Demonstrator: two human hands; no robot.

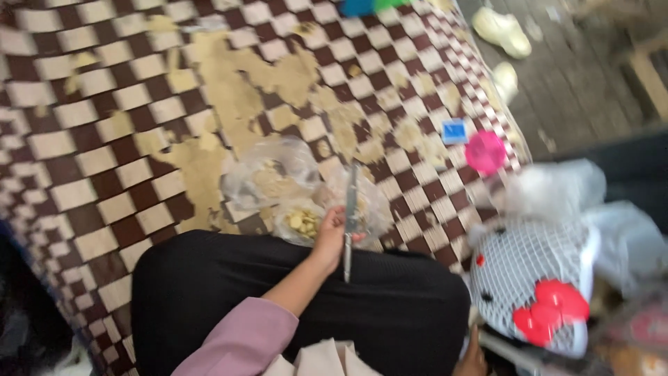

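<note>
Left hand holds a knife over the lap, by clear bags on a checkered floor.

The left hand point(332, 233) is closed around a knife point(350, 221), blade pointing away over the bags point(275, 177); one bag holds pale yellow pieces point(303, 223) just beside the hand. The right hand point(473, 361) shows only partly at the bottom edge; I cannot tell its grip. A white mesh fan point(532, 282) with red bow stands at right, a pink lid point(485, 152) and blue square point(454, 131) farther off on the worn floor point(104, 139).
</note>
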